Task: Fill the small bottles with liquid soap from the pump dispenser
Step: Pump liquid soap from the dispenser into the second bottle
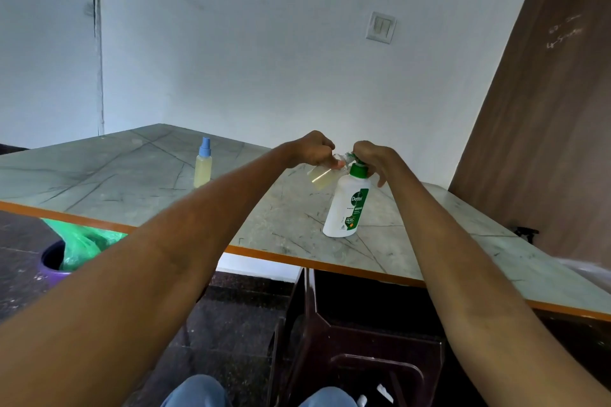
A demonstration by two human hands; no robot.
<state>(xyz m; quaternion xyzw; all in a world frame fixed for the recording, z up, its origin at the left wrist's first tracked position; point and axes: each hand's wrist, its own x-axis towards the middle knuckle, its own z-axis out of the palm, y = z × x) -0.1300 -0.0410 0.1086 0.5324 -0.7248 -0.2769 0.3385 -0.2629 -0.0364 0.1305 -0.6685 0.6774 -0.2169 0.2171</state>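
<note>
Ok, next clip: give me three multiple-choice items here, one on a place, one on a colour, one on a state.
1. Where does the capped small bottle stand?
A. Left of the pump dispenser, on the table
B. On the floor
C. In the left hand

2. What colour is its cap?
A. Red
B. Blue
C. Black

3. How is the small bottle in the left hand held?
A. Flat on the table
B. Upside down
C. Tilted, mouth up at the pump spout

Answers: 1 A, it stands apart on the marble top; 2 B, the spray cap is light blue; 3 C, it slants toward the green pump under the right hand.
</note>
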